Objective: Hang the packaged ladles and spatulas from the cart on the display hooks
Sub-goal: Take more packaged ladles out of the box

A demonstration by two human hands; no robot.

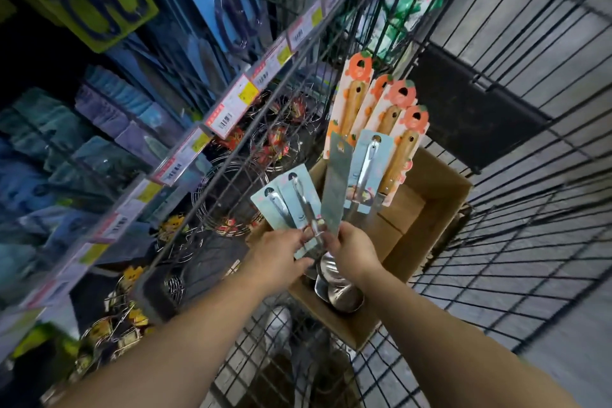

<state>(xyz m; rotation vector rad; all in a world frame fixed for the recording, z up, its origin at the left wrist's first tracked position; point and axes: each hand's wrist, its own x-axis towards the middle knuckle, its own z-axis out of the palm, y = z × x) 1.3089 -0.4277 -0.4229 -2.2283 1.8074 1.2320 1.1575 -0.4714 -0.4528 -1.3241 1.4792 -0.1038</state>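
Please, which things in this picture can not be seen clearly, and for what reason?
Head view only:
- Ladle bowls: partly hidden behind the right hand and the box wall.
- Price labels: print too small and blurred.
- Left hand: its grip on the blue cards is partly covered by the cards.
- Display hooks: none can be made out; the shelves are dark and blurred.
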